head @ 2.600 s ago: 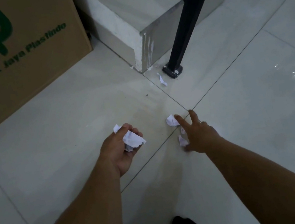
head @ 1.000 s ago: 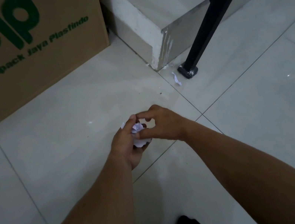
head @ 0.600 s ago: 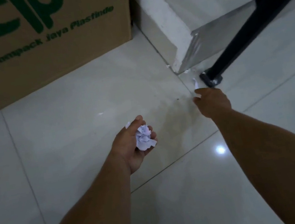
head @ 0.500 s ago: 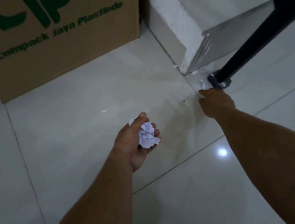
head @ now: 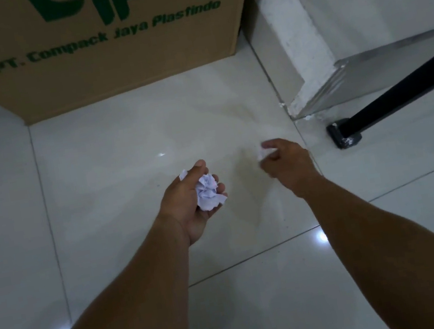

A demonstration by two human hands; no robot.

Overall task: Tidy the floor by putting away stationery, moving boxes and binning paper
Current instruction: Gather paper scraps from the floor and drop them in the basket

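Paper scrap (head: 263,153) now off the floor, pinched in right hand (head: 286,164), away from the black leg's foot (head: 344,135).

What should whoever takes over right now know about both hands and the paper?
Left hand: cupped palm-up, holding a wad of crumpled paper.
Right hand: pinching a small white paper scrap just above the floor, beside the black leg foot.
Done: no loose paper shows on the visible tiles.
Left: add the scrap to the wad and bin it all; no bin in view. The cardboard box stands by the wall, unmoved.
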